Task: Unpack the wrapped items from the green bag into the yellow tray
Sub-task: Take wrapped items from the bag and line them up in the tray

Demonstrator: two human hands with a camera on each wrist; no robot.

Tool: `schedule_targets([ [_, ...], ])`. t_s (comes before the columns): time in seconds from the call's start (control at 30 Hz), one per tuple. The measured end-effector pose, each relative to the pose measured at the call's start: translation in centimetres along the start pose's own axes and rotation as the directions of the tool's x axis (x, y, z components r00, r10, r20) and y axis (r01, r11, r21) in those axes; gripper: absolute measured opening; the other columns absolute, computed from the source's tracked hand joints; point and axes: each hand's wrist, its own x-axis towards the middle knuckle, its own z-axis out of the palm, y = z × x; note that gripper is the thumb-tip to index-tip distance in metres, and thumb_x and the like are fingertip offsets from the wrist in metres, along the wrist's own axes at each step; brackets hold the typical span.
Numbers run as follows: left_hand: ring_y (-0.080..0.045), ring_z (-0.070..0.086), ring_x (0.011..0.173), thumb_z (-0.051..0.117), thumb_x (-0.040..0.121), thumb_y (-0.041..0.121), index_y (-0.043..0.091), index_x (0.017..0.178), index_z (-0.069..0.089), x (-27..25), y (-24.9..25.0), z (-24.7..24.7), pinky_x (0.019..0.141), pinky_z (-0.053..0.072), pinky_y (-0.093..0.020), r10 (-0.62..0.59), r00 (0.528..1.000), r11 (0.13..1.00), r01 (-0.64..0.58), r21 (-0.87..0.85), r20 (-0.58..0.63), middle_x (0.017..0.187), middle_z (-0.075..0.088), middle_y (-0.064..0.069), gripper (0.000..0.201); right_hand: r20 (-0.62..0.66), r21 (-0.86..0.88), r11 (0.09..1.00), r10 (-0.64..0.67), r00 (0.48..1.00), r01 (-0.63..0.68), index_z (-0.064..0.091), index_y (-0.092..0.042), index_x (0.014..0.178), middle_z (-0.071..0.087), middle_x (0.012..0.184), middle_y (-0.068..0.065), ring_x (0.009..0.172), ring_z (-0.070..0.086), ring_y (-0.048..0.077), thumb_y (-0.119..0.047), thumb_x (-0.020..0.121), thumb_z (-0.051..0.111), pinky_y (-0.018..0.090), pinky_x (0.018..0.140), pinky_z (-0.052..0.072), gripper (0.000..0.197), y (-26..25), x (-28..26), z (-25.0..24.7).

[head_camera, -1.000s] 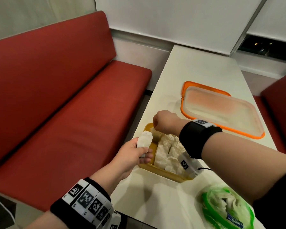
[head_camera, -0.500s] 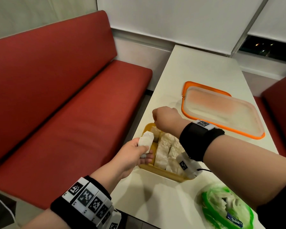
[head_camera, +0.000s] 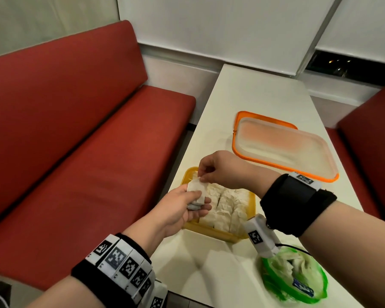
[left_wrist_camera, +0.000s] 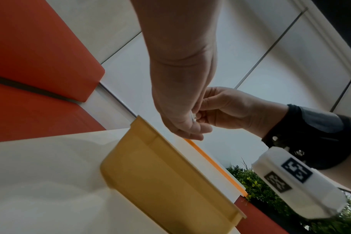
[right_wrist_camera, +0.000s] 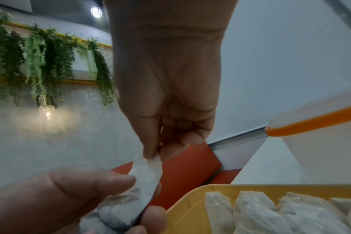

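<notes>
From the head view, the left hand [head_camera: 182,206] holds a small white paper-wrapped item [head_camera: 196,193] over the near-left edge of the shallow yellow plastic tray [head_camera: 218,234], its grip clamped on the packet's lower part. The right hand [head_camera: 218,171] pinches the packet's top corner. More white wrapped packets [head_camera: 227,207] lie in rows in the tray. The crumpled green plastic bag [head_camera: 296,278] sits on the white tabletop [head_camera: 260,94] at the near right, packets showing inside. A clear lid with an orange rim [head_camera: 282,145] lies beyond the tray.

Left wrist view — both hands meet above the tray's yellow wall [left_wrist_camera: 160,178]; the packet is barely visible.

Right wrist view — the right thumb and forefinger [right_wrist_camera: 150,139] pinch the wrapper's tip; left fingers [right_wrist_camera: 86,188] curl round its body.
</notes>
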Motion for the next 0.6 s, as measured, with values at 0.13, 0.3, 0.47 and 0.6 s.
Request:
schedule_targets([
  [0.13, -0.022, 0.067, 0.072, 0.046, 0.096, 0.002, 0.002, 0.106, 0.056, 0.0, 0.2, -0.2, 0.058, 0.056, -0.023, 0.021, 1.000, 1.000, -0.021, 0.008, 0.004, 0.088, 0.066, -0.017, 0.014, -0.070, -0.043, 0.999, 0.009, 0.998, -0.012, 0.065, -0.016, 0.086, 0.053, 0.069, -0.014, 0.062, 0.048, 0.002, -0.015, 0.087, 0.063, 0.005, 0.051, 0.036, 0.002, 0.5, -0.8, -0.7],
  [0.3, -0.022, 0.067, 0.075, 0.044, 0.096, 0.000, 0.004, 0.108, 0.055, -0.4, 0.0, -0.9, 0.058, 0.056, -0.022, 0.039, 0.998, 0.998, -0.037, 0.048, -0.052, 0.091, 0.066, -0.019, 0.017, -0.147, -0.106, 0.993, 0.043, 0.988, -0.059, 0.065, -0.013, 0.089, 0.055, 0.077, -0.006, 0.070, 0.049, 0.010, -0.014, 0.088, 0.060, 0.015, 0.054, 0.034, 0.006, 1.1, 0.3, -0.9],
  [0.47, -0.022, 0.065, 0.076, 0.043, 0.096, 0.000, 0.004, 0.103, 0.056, -1.0, 0.0, -1.3, 0.058, 0.056, -0.021, 0.078, 0.994, 0.993, -0.071, 0.100, -0.074, 0.091, 0.065, -0.017, 0.015, -0.077, -0.209, 0.973, 0.079, 0.994, -0.094, 0.065, -0.013, 0.091, 0.056, 0.083, -0.001, 0.079, 0.051, 0.017, -0.011, 0.088, 0.054, 0.024, 0.063, 0.039, 0.011, 1.5, 2.8, 1.1],
  [0.6, -0.021, 0.065, 0.075, 0.043, 0.096, 0.000, 0.006, 0.099, 0.057, -1.4, -0.1, -1.8, 0.059, 0.056, -0.021, 0.088, 0.993, 0.991, -0.079, 0.106, -0.082, 0.089, 0.065, -0.016, 0.015, -0.025, -0.275, 0.953, 0.125, 0.992, -0.127, 0.066, -0.012, 0.097, 0.059, 0.091, 0.003, 0.084, 0.053, 0.020, -0.009, 0.088, 0.052, 0.026, 0.066, 0.040, 0.017, 1.7, 4.6, 2.6],
])
